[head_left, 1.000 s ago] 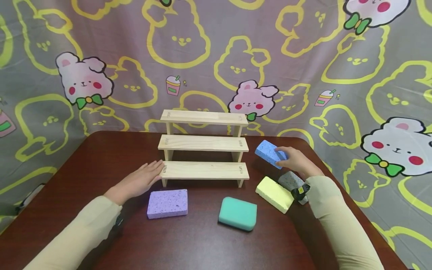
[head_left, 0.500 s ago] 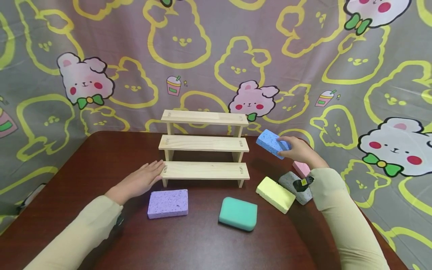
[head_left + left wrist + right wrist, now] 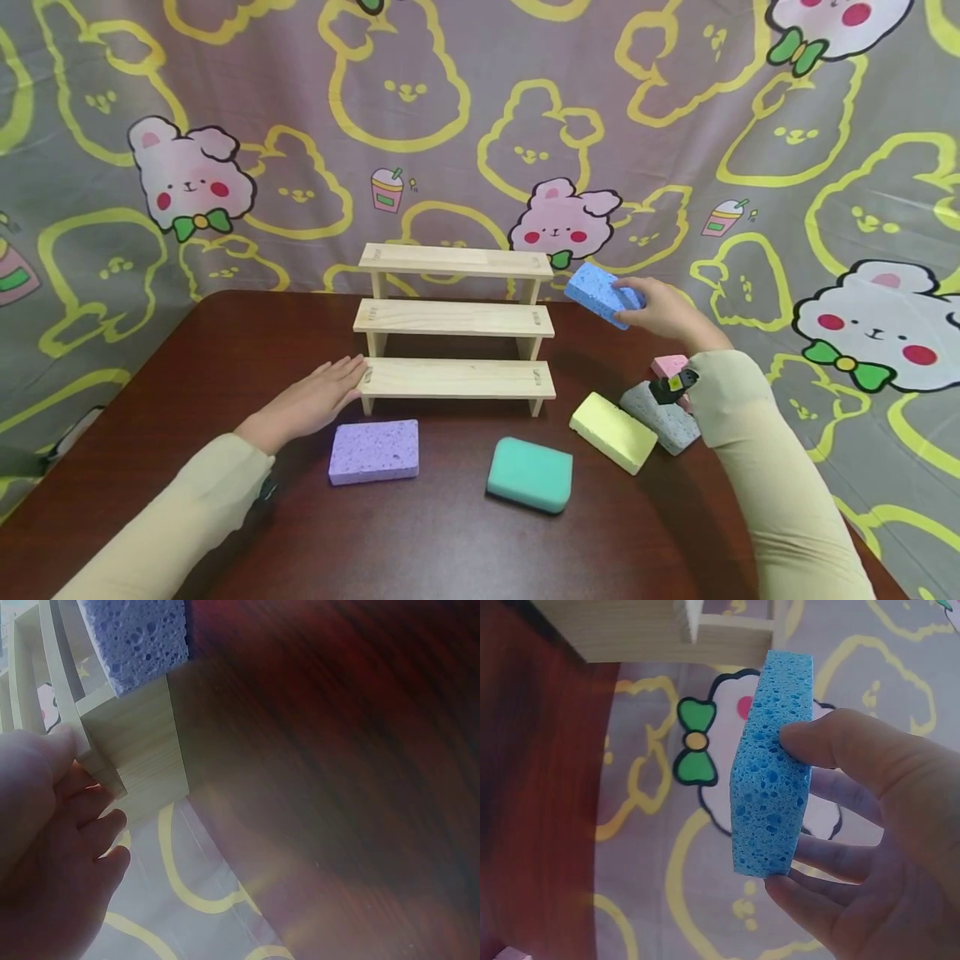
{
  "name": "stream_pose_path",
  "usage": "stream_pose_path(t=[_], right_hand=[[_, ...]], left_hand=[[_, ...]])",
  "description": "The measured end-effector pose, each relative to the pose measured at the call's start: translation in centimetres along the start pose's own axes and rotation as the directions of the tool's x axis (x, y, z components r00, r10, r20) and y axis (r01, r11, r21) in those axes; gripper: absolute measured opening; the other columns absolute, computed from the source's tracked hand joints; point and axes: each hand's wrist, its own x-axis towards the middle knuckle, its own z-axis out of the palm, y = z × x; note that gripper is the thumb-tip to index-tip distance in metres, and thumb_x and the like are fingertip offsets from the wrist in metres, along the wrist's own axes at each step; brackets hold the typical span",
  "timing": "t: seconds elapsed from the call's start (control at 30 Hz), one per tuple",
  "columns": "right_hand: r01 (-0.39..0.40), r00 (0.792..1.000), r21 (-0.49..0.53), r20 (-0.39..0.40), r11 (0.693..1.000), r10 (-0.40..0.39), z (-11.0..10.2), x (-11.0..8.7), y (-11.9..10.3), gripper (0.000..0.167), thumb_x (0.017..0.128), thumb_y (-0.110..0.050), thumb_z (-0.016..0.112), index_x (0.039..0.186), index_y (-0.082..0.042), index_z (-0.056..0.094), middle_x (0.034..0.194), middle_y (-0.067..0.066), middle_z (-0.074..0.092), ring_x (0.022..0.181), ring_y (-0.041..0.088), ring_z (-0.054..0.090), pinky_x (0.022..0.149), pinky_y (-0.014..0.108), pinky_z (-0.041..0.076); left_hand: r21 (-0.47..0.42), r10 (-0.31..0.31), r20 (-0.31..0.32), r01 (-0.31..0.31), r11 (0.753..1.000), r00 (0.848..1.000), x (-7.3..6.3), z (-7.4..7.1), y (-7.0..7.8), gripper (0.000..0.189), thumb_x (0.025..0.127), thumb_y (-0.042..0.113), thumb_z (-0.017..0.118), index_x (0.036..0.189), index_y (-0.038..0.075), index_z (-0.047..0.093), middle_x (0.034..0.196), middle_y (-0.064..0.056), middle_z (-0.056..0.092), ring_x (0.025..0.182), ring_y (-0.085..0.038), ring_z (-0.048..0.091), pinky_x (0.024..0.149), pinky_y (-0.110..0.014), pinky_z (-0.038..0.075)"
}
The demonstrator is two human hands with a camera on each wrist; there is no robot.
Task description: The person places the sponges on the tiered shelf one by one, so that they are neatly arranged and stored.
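Observation:
In the head view, my right hand holds a blue sponge in the air, just right of a three-step wooden display stand. In the right wrist view, the thumb presses one face of the blue sponge and the fingers lie behind it. My left hand grips the left end of the lowest step. The left wrist view shows its thumb at the step's edge and the fingers bent by the end. A purple sponge lies flat just in front of that end.
On the dark brown table lie a green sponge, a yellow sponge, a grey sponge and a pink sponge, partly hidden by the right wrist. A patterned curtain hangs behind the table.
My right hand has lifted the blue sponge up off the table's right side. The pink sponge has come into view beneath the wrist. My left hand stays at the stand.

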Motion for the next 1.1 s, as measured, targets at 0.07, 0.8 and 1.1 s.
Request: stream_pose_path(t=[0.07, 0.8, 1.1], right_hand=[[0.008, 1.0, -0.007, -0.008, 1.0, -0.008, -0.3, 0.3, -0.5, 0.054, 0.082, -0.017, 0.067, 0.13, -0.002, 0.049, 0.13, 0.025, 0.045, 0.117, 0.04, 0.04, 0.097, 0.055, 0.032], [0.069, 0.997, -0.052, 0.041, 0.996, -0.067, -0.7, 4.5, -7.0, 0.052, 0.082, -0.017, 0.065, 0.13, -0.006, 0.05, 0.131, 0.02, 0.045, 0.109, 0.033, 0.043, 0.096, 0.051, 0.035], [0.119, 0.992, 0.001, 0.05, 0.993, -0.119, -0.3, 5.8, -8.9, 0.05, 0.082, -0.015, 0.066, 0.13, -0.009, 0.05, 0.129, 0.017, 0.048, 0.107, 0.031, 0.045, 0.096, 0.048, 0.035]], left_hand=[[0.0, 0.001, 0.001, -0.001, 1.0, 1.0, 0.0, 0.0, 0.0, 0.045, 0.096, 0.014, 0.047, 0.134, -0.01, 0.039, 0.138, -0.027, 0.036, 0.127, -0.042, 0.031, 0.105, -0.052, 0.023], [0.01, 0.008, 0.002, -0.008, 1.0, 1.0, 0.1, -0.1, 0.1, 0.046, 0.096, 0.015, 0.047, 0.134, -0.01, 0.039, 0.138, -0.027, 0.036, 0.127, -0.041, 0.032, 0.105, -0.052, 0.023], [0.008, 0.012, 0.005, -0.012, 1.0, 1.0, 0.1, -0.1, -0.1, 0.046, 0.096, 0.014, 0.046, 0.134, -0.01, 0.038, 0.138, -0.027, 0.036, 0.127, -0.041, 0.031, 0.105, -0.052, 0.023]])
